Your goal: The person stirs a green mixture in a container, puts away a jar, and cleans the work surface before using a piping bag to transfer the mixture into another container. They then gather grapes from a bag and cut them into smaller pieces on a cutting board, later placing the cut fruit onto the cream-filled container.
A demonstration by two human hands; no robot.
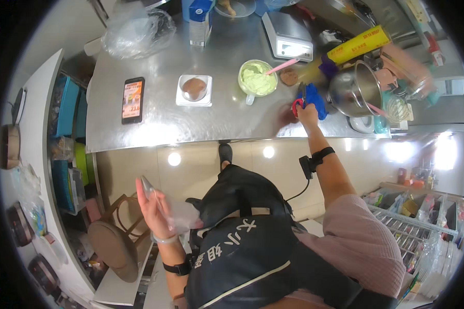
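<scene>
My left hand [159,212] is raised in front of the table's near edge, at the left. Its fingers hold a clear plastic piping bag [183,215], blurred and hanging toward my apron, with a grey pointed tip at the fingers. My right hand [308,114] is on the table at the right, closed on red-handled scissors [297,106] with their blades pointing away from me. A crumpled blue cloth [317,103] lies against that hand. Left of it stands a white cup [250,98] of pale green cream [258,80], with a pink-handled spatula [283,65] resting in it.
A phone [133,100] and a white square holder [195,103] with a brown round [195,88] lie on the steel table [154,123]. Another brown round [288,76], a metal mixing bowl [348,90], a scale [288,36], a carton [200,23] and plastic wrapping [142,33] are around.
</scene>
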